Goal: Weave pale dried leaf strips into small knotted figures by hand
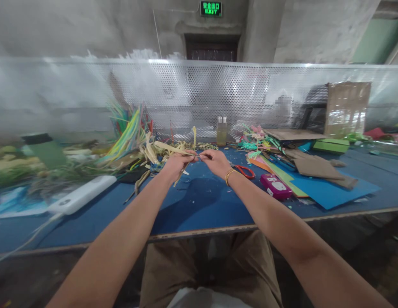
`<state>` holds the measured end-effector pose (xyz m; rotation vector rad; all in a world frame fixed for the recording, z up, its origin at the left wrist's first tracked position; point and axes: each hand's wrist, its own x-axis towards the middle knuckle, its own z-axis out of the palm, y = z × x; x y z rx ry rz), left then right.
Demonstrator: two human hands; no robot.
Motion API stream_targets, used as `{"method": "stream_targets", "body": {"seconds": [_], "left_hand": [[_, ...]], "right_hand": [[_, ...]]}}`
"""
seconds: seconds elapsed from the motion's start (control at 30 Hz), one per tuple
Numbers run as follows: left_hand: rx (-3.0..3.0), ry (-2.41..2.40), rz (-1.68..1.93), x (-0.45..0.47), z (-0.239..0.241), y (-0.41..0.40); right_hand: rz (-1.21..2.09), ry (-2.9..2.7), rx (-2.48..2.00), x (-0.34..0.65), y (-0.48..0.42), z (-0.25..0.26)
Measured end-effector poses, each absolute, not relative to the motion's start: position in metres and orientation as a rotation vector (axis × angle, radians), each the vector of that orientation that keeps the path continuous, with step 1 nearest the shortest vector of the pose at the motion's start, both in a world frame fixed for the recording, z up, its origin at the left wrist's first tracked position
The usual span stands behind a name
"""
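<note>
Over the blue tabletop (199, 209), my left hand (179, 164) is closed on a pale yellow strip (172, 148), which looks like straw or paper. One end of the strip sticks out to the upper left; another thin piece hangs below the fingers. My right hand (216, 161) is pinched, its fingertips meeting those of the left. What lies between the right fingertips is too small to make out. Scissors with red handles (245, 172) rest just right of my right hand. Behind my left hand lies a heap of dried pale strips (150, 156).
At left are a white power strip (84, 194), a dark-capped green bottle (45, 149) and bundled coloured strips (130, 132). A clear bottle (221, 131) stands at the back by the perforated metal panel (231, 94). Right are a purple pack (275, 186), blue sheet (330, 190) and cardboard (317, 169).
</note>
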<state>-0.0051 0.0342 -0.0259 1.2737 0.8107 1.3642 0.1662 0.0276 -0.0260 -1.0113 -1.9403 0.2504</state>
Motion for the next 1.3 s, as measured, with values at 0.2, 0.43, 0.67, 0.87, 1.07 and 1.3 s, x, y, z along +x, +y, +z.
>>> {"method": "stream_targets", "body": {"seconds": [0.2,0.43,0.67,0.87,1.07,1.3], "left_hand": [[1.231,0.799,1.413,-0.005,-0.027,0.035],[1.19,0.81,1.434,-0.002,-0.026,0.032],[1.119,0.737,1.422,0.0,-0.025,0.031],[1.051,0.795,1.368,0.005,-0.019,0.022],[1.021,0.815,1.407,0.006,-0.023,0.024],[1.036,0.874,1.386,0.003,-0.025,0.027]], "right_hand": [[0.105,-1.948,-1.034,0.166,0.025,-0.026],[-0.191,-1.804,-1.135,0.166,0.011,-0.015],[0.121,-2.108,-1.184,0.151,0.008,-0.024],[0.407,-2.108,-1.06,0.139,0.015,-0.041],[0.397,-2.119,-0.914,0.136,0.017,-0.045],[0.345,-2.181,-0.884,0.138,0.013,-0.041]]}}
